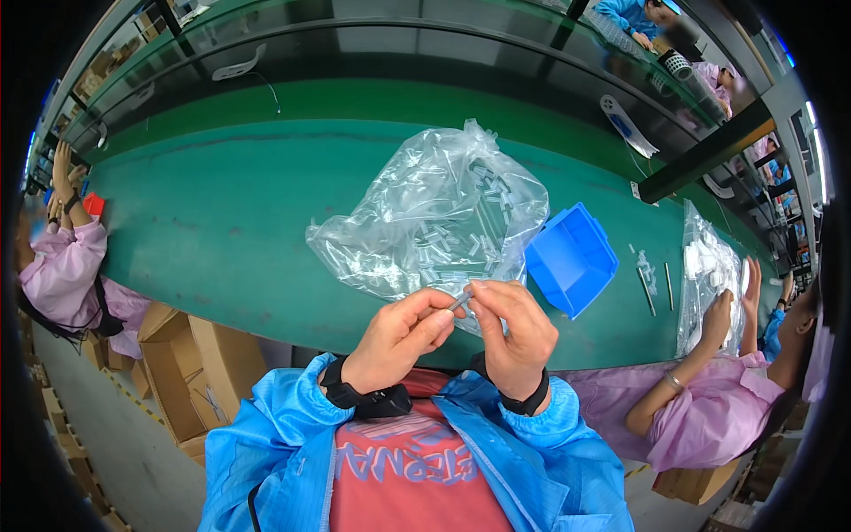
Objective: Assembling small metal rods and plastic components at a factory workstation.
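Between my two hands, just over the near edge of the green table, is a small grey translucent tube-like piece (461,301). My left hand (403,330) pinches one end of it with thumb and forefinger. At its other end, the fingertips of my right hand (512,332) are closed on it. Right beyond my hands lies a large clear plastic bag (381,208) with many small clear tube pieces (443,244) in it. A blue plastic bin (576,257) stands to the right of the bag; its visible inside holds nothing I can make out.
The green table (204,222) runs left and right. Two metal rods (646,291) and small clear pieces lie right of the bin. A co-worker in pink (709,399) handles a bag of white parts (705,275). Another sits far left, near an open cardboard box (226,359). A dark post (709,151) rises at right.
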The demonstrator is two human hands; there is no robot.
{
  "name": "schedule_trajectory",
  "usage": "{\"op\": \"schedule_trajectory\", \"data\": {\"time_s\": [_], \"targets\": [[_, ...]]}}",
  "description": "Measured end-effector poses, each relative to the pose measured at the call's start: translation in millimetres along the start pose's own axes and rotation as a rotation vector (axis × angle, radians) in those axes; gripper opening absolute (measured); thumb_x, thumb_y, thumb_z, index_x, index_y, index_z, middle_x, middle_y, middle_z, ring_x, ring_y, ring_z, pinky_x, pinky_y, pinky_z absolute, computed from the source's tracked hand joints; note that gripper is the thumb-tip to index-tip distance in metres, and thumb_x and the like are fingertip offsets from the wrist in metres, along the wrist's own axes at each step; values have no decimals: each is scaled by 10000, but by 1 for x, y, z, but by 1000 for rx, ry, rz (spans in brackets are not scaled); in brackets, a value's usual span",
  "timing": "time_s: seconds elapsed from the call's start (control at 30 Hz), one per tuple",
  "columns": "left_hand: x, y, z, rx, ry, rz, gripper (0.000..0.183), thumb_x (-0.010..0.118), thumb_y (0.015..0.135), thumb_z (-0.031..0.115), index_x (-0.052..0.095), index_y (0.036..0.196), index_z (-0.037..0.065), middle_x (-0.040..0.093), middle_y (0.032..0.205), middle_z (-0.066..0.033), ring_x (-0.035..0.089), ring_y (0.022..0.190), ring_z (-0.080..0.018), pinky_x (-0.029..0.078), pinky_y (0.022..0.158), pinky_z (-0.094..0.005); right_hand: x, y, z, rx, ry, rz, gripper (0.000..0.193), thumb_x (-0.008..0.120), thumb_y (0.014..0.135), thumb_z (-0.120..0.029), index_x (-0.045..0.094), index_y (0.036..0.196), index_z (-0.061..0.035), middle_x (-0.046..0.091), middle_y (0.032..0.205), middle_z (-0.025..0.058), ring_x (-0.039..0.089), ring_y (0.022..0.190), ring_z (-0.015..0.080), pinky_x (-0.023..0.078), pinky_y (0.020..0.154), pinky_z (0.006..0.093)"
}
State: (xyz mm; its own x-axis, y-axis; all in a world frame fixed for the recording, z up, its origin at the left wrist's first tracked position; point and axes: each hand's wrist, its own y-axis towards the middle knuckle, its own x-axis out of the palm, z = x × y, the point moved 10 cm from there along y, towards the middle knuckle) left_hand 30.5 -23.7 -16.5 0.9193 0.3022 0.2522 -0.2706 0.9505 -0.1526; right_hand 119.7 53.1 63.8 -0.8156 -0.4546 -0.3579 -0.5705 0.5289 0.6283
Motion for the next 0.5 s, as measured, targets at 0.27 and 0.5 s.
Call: {"op": "schedule_trajectory", "data": {"time_s": [0.27,0.5], "targets": [[0,-1,-1,14,59,17,173,487,973,125,566,1059,-2,490,713,10,431,644,-42,366,549,-204,-3,-5,-1,-9,27,54,189,681,763,66,650,946,30,676,865,147,659,731,257,516,632,315],[2,-1,-5,7,35,6,167,491,972,106,540,1082,-9,507,745,4,431,643,-34,356,535,-179,-2,-11,4,15,62,80,177,689,765,56,638,931,21,681,856,145,665,733,248,517,638,312]]}}
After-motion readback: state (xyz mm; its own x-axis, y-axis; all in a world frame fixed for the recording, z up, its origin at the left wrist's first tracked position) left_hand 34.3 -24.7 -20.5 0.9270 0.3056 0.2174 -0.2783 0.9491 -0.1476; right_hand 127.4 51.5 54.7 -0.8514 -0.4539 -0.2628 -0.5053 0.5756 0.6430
